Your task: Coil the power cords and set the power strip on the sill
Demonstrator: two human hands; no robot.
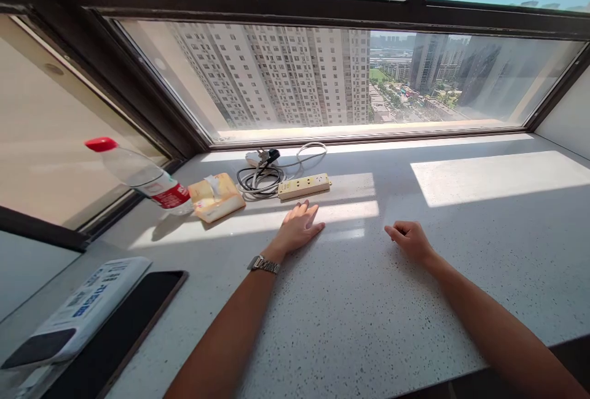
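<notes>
My left hand (300,225) rests on the speckled white counter (350,300) with its fingers spread, just in front of a cream power strip (304,186). The fingertips are close to the strip's near edge; whether they touch it I cannot tell. A metal-band watch (264,264) is on that wrist. Farther right, my right hand (410,240) is curled into a loose fist on or just above the counter, with nothing showing in it. Black and white cables (262,181) with plugs lie coiled at the strip's left end.
A clear bottle (138,171) with a red cap and a soft tissue pack (217,196) are at the left. Nearer, a white printed box (85,307) lies beside a dark flat device (124,325). The window (322,79) borders the counter's far edge.
</notes>
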